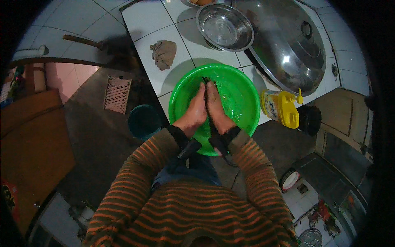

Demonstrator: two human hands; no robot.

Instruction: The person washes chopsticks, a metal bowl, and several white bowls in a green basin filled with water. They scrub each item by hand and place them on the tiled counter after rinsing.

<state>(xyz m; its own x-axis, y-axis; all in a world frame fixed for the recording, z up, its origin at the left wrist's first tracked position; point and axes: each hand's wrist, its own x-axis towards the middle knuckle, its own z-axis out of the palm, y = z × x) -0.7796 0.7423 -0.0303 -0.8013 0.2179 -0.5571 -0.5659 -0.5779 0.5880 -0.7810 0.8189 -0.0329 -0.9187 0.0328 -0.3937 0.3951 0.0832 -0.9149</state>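
Note:
My left hand (196, 108) and my right hand (216, 103) are side by side over a green plastic basin (247, 92), palms turned towards each other. A thin dark item (205, 79) shows at the fingertips and between the hands; what it is, and which hand bears it, I cannot tell. Shiny wet spots glint inside the basin to the right of my hands. The basin stands at the near edge of a white tiled counter (148, 21). Both wrists have dark bands with black box-like pieces attached below them.
A crumpled brown cloth (164, 54) lies left of the basin. Behind stand a steel bowl (224, 27) and a large domed metal lid (287, 43). A yellow pump bottle (280, 108) is at the right edge. On the floor to the left are a dark green bucket (144, 122) and a pink woven-top stool (118, 94).

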